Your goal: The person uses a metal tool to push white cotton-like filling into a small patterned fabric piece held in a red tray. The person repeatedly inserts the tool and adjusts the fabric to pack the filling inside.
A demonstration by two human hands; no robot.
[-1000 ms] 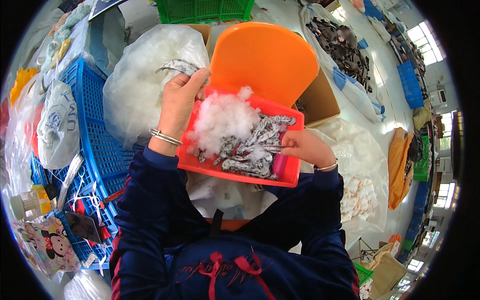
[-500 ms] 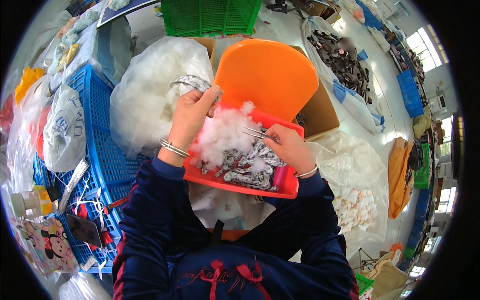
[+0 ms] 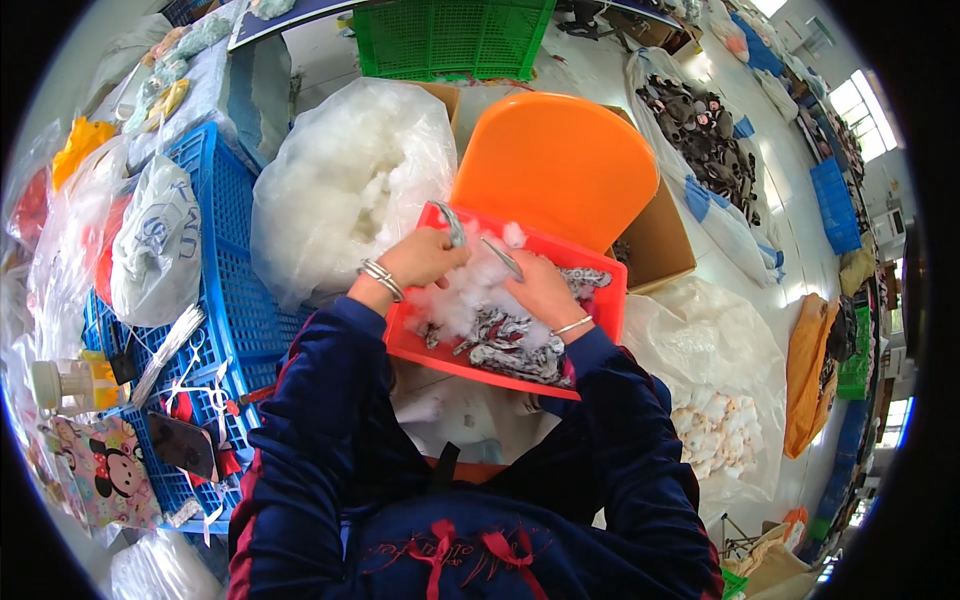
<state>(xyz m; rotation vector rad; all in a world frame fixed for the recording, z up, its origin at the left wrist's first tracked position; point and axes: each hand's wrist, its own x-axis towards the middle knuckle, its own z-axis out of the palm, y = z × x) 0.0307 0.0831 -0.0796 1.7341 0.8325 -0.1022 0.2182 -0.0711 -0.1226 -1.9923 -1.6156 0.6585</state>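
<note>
My left hand (image 3: 425, 258) is closed on a small grey-and-white fabric piece (image 3: 456, 230), which sticks up past the fingers at the tray's far left corner. My right hand (image 3: 540, 290) grips metal tweezers (image 3: 503, 258), their tips pointing up and left towards the fabric piece but apart from it. Both hands are over a red tray (image 3: 480, 375). In the tray lies a heap of white fluffy stuffing (image 3: 475, 300), beside a pile of crumpled grey-and-white fabric pieces (image 3: 515, 358). My right hand hides part of the heap.
Behind the tray rises an orange chair back (image 3: 560, 170), with a cardboard box (image 3: 660, 250) beside it. A clear bag of stuffing (image 3: 350, 190) stands far left. Blue crates (image 3: 228, 230) are at my left. A plastic bag of small pale pieces (image 3: 715, 430) lies at right.
My left hand has come down with the fabric piece, from above to the tray's far left corner. My right hand has moved left over the stuffing with the tweezers. The view has shifted slightly.
</note>
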